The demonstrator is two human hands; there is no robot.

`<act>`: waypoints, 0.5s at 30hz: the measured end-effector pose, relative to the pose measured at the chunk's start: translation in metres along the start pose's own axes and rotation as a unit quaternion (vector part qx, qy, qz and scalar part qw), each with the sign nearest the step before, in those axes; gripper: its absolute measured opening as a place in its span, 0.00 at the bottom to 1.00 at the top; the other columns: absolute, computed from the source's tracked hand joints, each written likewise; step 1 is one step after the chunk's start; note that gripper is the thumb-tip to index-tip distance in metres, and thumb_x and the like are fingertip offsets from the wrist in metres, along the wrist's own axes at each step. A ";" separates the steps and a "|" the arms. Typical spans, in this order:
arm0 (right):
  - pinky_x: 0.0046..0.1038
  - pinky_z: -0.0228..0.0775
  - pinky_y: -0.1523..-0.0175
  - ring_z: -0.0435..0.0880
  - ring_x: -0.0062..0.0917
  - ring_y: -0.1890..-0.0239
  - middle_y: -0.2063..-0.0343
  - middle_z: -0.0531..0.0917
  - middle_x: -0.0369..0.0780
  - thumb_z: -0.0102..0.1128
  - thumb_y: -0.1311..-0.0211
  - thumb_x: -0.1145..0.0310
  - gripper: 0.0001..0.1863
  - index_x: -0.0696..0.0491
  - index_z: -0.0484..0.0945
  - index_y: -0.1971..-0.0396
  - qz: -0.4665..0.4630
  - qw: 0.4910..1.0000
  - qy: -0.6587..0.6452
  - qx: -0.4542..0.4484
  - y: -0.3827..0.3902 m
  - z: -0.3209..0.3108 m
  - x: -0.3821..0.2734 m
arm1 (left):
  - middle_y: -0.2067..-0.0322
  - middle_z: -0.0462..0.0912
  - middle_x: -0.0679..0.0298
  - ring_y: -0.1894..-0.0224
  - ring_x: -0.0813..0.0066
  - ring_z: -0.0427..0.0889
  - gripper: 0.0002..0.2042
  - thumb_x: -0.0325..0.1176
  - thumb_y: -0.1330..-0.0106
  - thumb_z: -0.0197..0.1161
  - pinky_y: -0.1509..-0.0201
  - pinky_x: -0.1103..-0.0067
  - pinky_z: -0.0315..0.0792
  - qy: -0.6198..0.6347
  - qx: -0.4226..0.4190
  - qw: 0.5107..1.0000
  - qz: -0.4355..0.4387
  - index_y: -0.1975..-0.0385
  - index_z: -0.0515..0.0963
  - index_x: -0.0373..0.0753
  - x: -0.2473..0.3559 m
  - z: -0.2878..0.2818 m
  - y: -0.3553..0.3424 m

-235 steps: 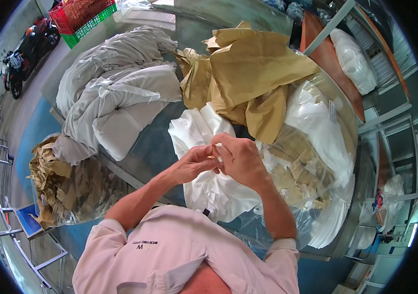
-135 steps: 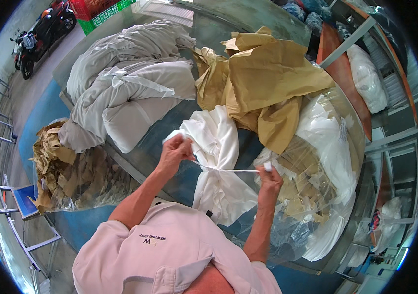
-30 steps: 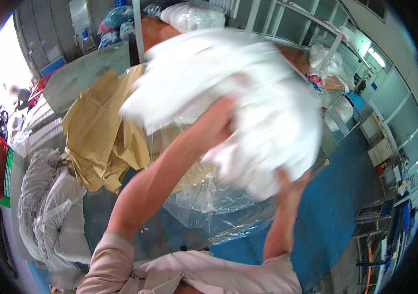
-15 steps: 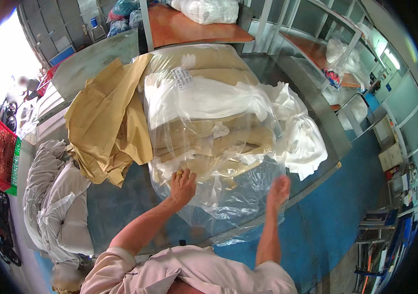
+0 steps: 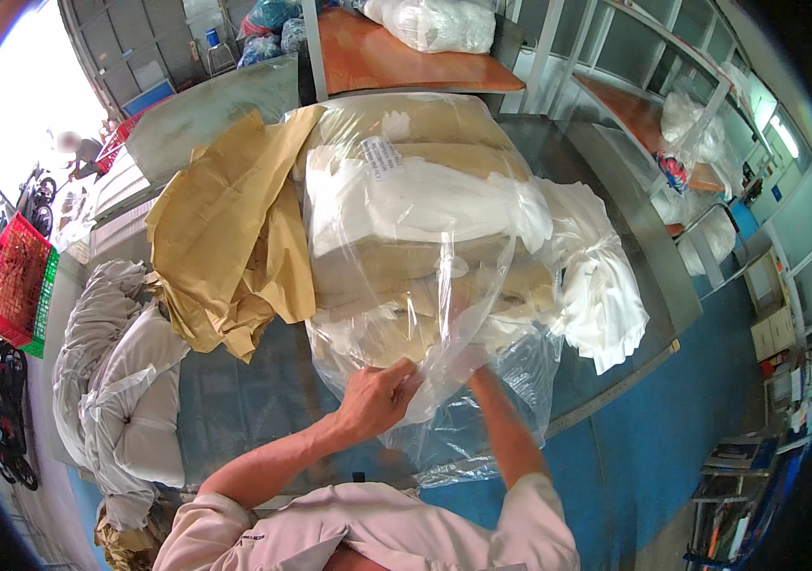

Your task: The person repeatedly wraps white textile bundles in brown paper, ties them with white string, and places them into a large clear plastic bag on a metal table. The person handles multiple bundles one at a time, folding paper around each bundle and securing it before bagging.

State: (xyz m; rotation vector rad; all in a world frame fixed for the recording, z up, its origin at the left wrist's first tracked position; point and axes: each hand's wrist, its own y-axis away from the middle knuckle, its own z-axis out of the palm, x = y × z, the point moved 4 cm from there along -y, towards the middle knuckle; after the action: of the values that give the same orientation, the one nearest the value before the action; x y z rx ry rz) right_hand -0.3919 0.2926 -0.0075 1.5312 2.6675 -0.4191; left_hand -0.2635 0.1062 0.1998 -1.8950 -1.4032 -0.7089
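A large clear plastic bag [image 5: 444, 252] lies across the table, its loose near end crumpled toward me. Through the film show stacked bundles wrapped in brown paper [image 5: 358, 271] and folded white cloth [image 5: 396, 205]. My left hand [image 5: 379, 395] is closed on the bag's near edge, thumb and fingers pinching the film. Close to its right, my right hand [image 5: 463, 366] reaches in at the loose end; plastic covers its fingers, which look smeared, so their grip is hidden. A gathered white cloth [image 5: 601, 285] lies against the bag's right side.
Crumpled brown paper [image 5: 225, 228] lies left of the bag. Nearer on the left sits a tied bundle of pale cloth [image 5: 130, 381]. A red and green plastic basket [image 5: 16, 285] stands at far left. Behind the table is an orange shelf [image 5: 406, 57] bearing a plastic-wrapped white bundle [image 5: 434, 21].
My left hand has moved slightly right and closed on the film. My right hand has swung left from the bag's right edge, and the loose plastic is now raised and gathered between both hands.
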 end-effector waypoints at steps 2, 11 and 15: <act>0.44 0.52 0.27 0.63 0.47 0.30 0.34 0.68 0.53 0.59 0.43 0.55 0.36 0.56 0.67 0.35 -0.030 0.988 0.028 0.146 -0.042 -0.035 0.032 | 0.83 0.77 0.52 0.78 0.50 0.82 0.09 0.33 0.34 0.64 0.72 0.63 0.74 -0.014 -0.019 0.999 -0.021 0.60 0.76 0.37 -0.008 0.004 0.006; 0.42 0.64 0.34 0.71 0.47 0.37 0.38 0.73 0.52 0.68 0.56 0.43 0.50 0.56 0.66 0.35 0.018 0.947 0.167 -0.275 -0.146 -0.007 0.086 | 0.56 0.83 0.48 0.53 0.51 0.83 0.26 0.36 0.34 0.65 0.50 0.64 0.77 0.006 -0.086 0.991 -0.107 0.37 0.67 0.38 -0.059 0.020 0.076; 0.41 0.66 0.35 0.73 0.46 0.38 0.39 0.74 0.52 0.70 0.59 0.41 0.52 0.57 0.66 0.35 0.004 0.934 0.160 -0.321 -0.129 0.007 0.087 | 0.55 0.83 0.48 0.54 0.52 0.84 0.26 0.36 0.33 0.63 0.51 0.64 0.77 0.027 -0.099 0.975 -0.196 0.37 0.67 0.37 -0.081 0.020 0.116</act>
State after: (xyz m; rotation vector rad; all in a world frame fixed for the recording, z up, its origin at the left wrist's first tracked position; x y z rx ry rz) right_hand -0.5472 0.3031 -0.0013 1.4695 2.5960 0.7006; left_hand -0.1738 0.0496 0.1039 -1.7422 -1.7487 -1.1179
